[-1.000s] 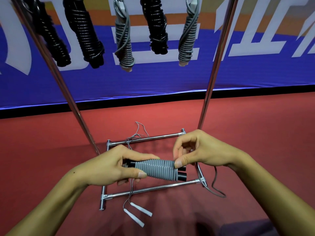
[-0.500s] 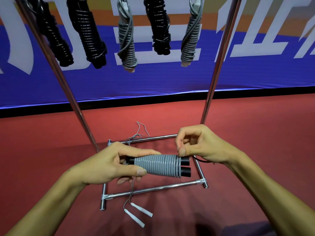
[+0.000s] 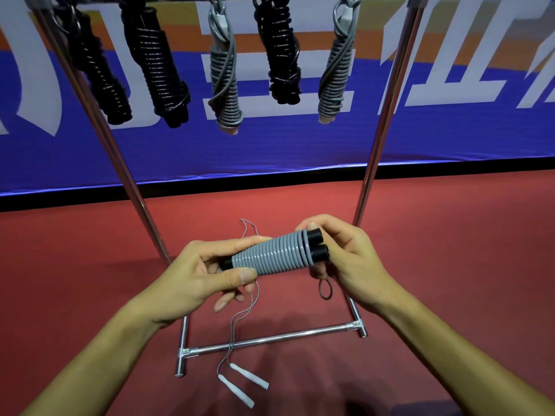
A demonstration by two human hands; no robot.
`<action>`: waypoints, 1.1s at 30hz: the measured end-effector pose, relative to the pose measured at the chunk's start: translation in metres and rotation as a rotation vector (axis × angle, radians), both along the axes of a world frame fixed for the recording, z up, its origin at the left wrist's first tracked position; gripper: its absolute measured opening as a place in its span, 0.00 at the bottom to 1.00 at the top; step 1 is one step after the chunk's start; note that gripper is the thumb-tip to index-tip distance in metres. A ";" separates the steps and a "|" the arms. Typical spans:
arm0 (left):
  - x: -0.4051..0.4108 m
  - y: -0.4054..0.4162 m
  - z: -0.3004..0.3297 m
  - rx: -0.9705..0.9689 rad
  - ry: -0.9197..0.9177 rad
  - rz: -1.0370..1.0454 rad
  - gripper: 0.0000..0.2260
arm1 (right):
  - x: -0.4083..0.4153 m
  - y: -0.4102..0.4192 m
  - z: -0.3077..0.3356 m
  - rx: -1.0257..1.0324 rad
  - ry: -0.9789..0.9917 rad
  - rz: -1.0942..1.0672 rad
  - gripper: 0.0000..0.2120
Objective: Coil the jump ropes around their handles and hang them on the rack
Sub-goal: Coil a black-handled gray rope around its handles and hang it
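Holding a coiled gray jump rope [image 3: 270, 256] level between them, the left hand [image 3: 204, 271] curls its grip round the narrow end while the right hand [image 3: 345, 253] pinches the black handles, above the rack [image 3: 270, 340] base on the red floor [image 3: 450, 250].

I see a red floor [image 3: 450, 250] spreading from the near edge out to the far wall. Along that wall runs a blue banner [image 3: 300, 151] with large white lettering [image 3: 444, 88] and an orange band [image 3: 246, 43] across its top. A black strip [image 3: 450, 168] lines the banner's foot where it meets the floor.
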State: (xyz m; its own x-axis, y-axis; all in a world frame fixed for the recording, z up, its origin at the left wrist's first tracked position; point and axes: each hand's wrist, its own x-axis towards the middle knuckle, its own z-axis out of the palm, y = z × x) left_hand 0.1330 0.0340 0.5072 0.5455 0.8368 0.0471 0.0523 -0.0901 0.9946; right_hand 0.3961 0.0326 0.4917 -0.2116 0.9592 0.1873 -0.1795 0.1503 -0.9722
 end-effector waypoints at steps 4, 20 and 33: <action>0.004 0.002 -0.002 -0.010 -0.025 0.074 0.22 | 0.004 0.003 0.000 -0.048 0.054 0.093 0.18; 0.036 -0.004 -0.024 0.389 0.297 0.446 0.23 | -0.022 -0.005 -0.009 -0.262 0.031 -0.206 0.18; 0.029 0.003 -0.027 0.440 0.555 0.478 0.22 | 0.010 0.001 0.002 -0.008 -1.061 -0.325 0.13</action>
State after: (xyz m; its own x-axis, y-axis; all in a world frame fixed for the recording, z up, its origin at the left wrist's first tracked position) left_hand 0.1616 0.0371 0.4797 0.1786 0.9510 0.2524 0.6524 -0.3065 0.6931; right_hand 0.4061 0.0335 0.4932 0.0009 0.9985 0.0540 0.7916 0.0323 -0.6101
